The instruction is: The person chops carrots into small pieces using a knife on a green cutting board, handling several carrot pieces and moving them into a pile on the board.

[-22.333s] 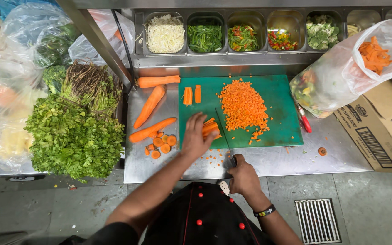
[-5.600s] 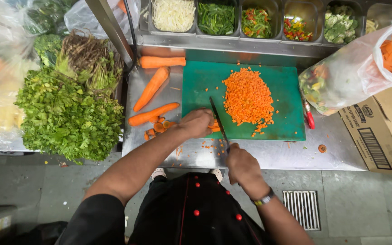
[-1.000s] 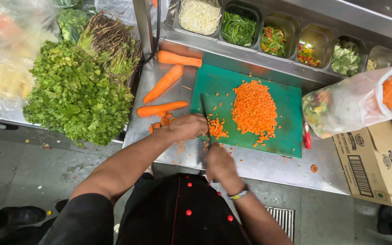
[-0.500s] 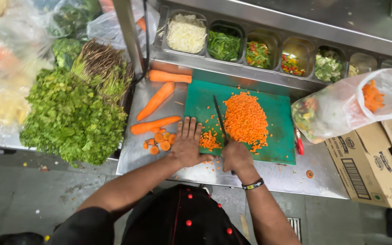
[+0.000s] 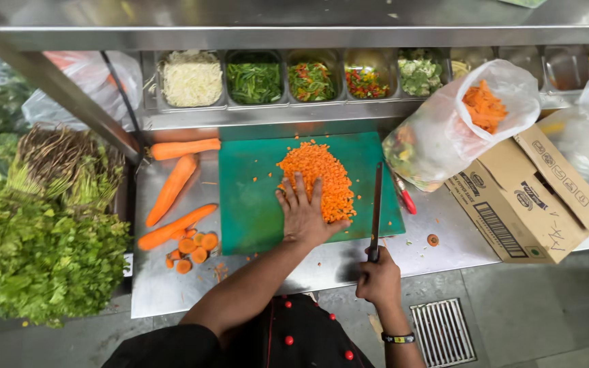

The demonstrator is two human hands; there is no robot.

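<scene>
Carrots: diced carrot pile on green cutting board, on the desk.
Left hand: flat, fingers spread, touching pile's near edge.
Right hand: clenched on knife, blade right of pile.
Change: half a second ago knife lay left of pile; small separate heap gone.

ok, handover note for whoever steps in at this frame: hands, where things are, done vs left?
Left hand: flat, palm down, against the pile of finely diced orange carrot on the green cutting board.
Right hand: grip closed on the long dark kitchen knife, blade over the board's right side.
Done: one large pile diced.
Left: three whole orange carrots and a few round carrot slices on the steel counter, left of the board.
</scene>
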